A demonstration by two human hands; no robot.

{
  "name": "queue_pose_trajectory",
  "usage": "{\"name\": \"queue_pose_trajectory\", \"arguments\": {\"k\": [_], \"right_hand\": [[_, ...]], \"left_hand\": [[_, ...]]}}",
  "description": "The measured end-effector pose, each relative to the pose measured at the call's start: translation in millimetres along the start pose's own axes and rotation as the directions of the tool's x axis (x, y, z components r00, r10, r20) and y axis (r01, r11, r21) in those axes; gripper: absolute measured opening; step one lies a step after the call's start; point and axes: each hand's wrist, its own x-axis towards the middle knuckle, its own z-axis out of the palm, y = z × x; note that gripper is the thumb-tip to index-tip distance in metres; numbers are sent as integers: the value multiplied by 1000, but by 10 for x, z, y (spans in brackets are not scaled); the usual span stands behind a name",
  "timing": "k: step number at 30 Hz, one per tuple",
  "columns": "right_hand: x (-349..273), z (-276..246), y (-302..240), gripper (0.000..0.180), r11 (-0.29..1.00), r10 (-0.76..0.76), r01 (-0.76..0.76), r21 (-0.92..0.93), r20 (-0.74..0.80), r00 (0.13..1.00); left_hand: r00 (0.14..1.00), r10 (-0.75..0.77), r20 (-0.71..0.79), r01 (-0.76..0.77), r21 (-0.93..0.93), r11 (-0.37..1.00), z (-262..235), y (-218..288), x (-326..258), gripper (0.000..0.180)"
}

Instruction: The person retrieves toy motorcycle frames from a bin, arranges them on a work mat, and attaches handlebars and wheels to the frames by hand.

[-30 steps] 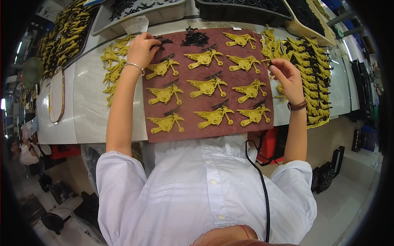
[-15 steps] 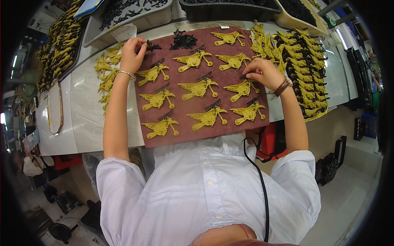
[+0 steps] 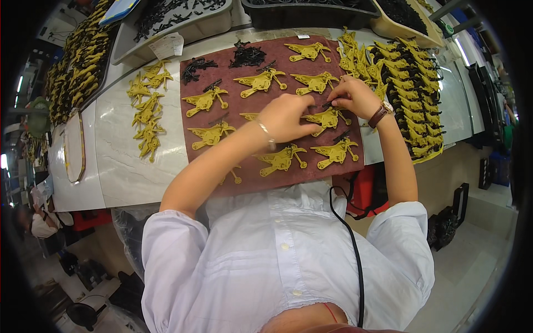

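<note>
The yellow part [image 3: 327, 119] lies flat on the mat [image 3: 276, 49], close to the mat's right edge and about midway between its near and far edges. The mat itself lies on the desk [image 3: 122, 166], reaching to the desk's near edge.

The right hand [image 3: 345, 100] is nearly closed, thumb to fingertips, and appears to pinch a black piece [image 3: 326, 104] at the part's far side. The left hand [image 3: 302, 117] is half open, thumb and forefinger apart at the part's left end; whether it grips cannot be determined.

Handling, as judged: the part is light and stiff, smooth enough to slide, with its slim arm the likeliest point of breakage. The broad body is the sound place to hold. The black piece is thin and small, best taken by fingertips at its middle.

Materials: the part looks like moulded plastic, matt, bird-like, with a pointed end. The mat appears to be napped cloth, maroon. The desk is glossy, white and grey-veined. Two black heaps [image 3: 247, 55] of slender pieces sit along the mat's far edge.
</note>
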Motion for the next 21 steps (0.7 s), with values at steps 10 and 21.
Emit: {"name": "queue_pose_trajectory", "arguments": {"k": [10, 21], "right_hand": [[-6, -72, -87, 16, 998, 57, -57, 7, 3, 998], [-64, -5, -9, 18, 999, 2, 0, 40, -42, 999]], "left_hand": [[998, -37, -55, 51, 281, 958, 383, 55, 190, 45], [983, 99, -152, -68, 194, 979, 469, 51, 180, 53]]}}
